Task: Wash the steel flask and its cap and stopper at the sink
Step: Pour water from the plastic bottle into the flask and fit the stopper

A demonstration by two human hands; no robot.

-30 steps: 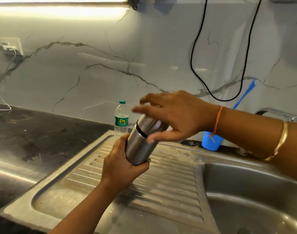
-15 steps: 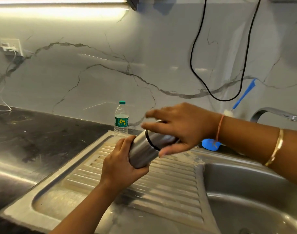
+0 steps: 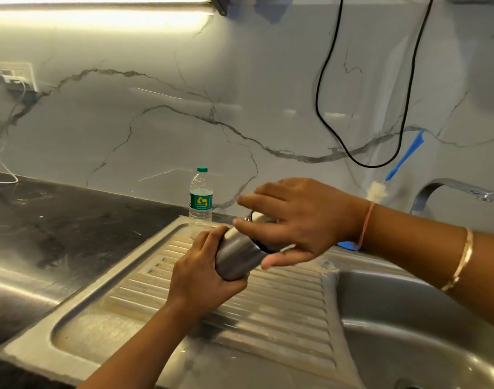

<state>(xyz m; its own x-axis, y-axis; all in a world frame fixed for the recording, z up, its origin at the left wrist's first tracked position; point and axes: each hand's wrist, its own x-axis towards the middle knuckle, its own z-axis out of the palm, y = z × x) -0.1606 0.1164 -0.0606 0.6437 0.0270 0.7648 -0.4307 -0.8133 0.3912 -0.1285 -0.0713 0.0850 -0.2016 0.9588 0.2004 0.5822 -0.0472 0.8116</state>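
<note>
Above sink drainboard (image 3: 268, 313), steel flask (image 3: 237, 256) is held by left grip (image 3: 201, 273), cap (image 3: 264, 219) clasped by right grip (image 3: 302, 223); cap not yet off, washing judged unstarted.

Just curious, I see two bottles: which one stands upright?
The clear plastic bottle with the green cap; the steel flask is held tilted.

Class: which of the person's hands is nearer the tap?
Right. The right hand grips the top end of the flask, just left of the tap; the left hand holds the flask's body, farther left.
</note>
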